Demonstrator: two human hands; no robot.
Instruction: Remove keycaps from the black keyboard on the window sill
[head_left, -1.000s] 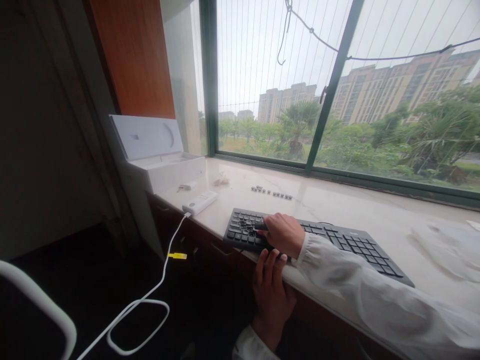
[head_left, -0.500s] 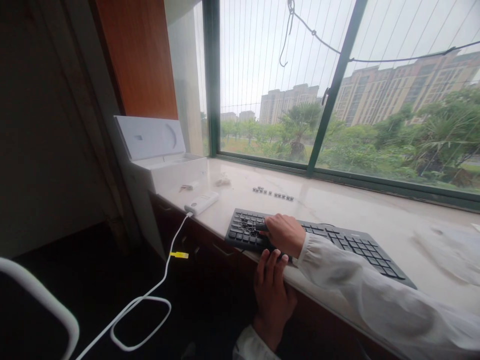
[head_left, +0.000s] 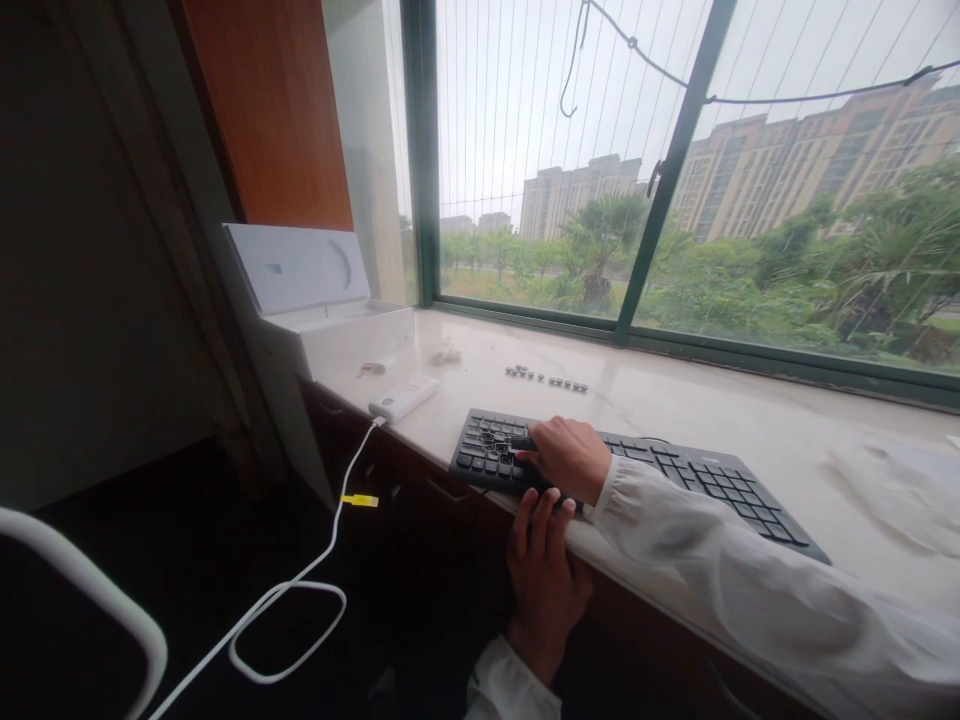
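Note:
A black keyboard (head_left: 739, 495) lies on the pale stone counter near its front edge. In its left part several keycaps are off, and bare key sockets (head_left: 491, 440) show. My right hand (head_left: 570, 455) is closed over this part, fingers pinched downward. A short dark piece sticks out of the fingers towards the left; its kind is too unclear to name. Below it, my left hand (head_left: 551, 580) reaches up past the counter edge. Its fingers are stretched out, with the tips against the keyboard's front edge. Behind the keyboard, loose keycaps (head_left: 546, 379) lie in a row.
A white power bank (head_left: 405, 398) with a plugged-in white cable (head_left: 330, 540) lies left of the keyboard, the cable hanging over the edge. Behind it stands an open white box (head_left: 352, 335). Crumpled clear plastic (head_left: 892, 490) lies at the right. A window borders the counter.
My right hand has shifted slightly and tilts a little differently over the bare sockets. The left hand stays at the keyboard's front edge. The whole view has moved slightly.

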